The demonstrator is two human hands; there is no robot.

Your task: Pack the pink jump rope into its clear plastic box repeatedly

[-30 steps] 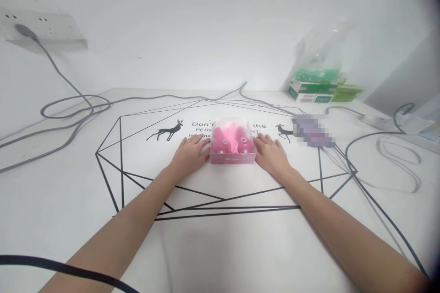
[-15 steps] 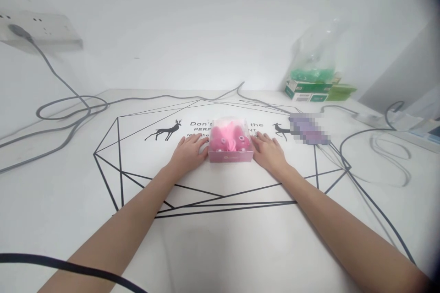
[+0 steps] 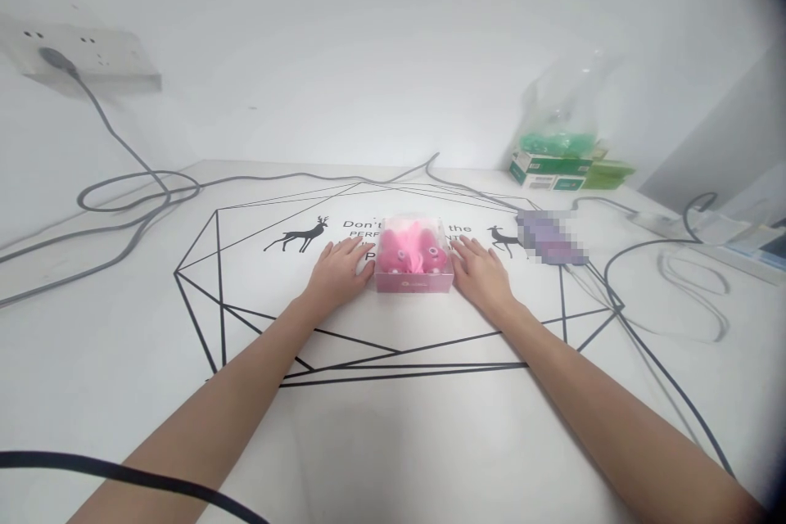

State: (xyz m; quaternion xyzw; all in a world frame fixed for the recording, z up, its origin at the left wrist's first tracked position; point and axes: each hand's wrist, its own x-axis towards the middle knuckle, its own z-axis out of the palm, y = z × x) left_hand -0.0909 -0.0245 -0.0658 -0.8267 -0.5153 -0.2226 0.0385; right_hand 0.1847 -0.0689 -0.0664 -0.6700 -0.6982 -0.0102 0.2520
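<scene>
A small clear-topped box with a pink base stands on the white table between my hands. Through its clear sides show pink, rounded figures with eye-like spots and a bright pink fluffy piece between them. My left hand lies flat at the box's left side, fingers spread, its thumb close to or touching the edge. On the opposite side my right hand rests palm down with fingers apart, right beside the box. Neither hand is wrapped around anything.
Grey cables run along the back and left from a wall socket. At the back right, green-and-white boxes carry a clear bag. A blurred-out purple object lies to the right. A black cable crosses the lower left.
The view has shifted slightly, so the scene sits a little differently in the picture. Both hands and the box keep their places relative to each other.
</scene>
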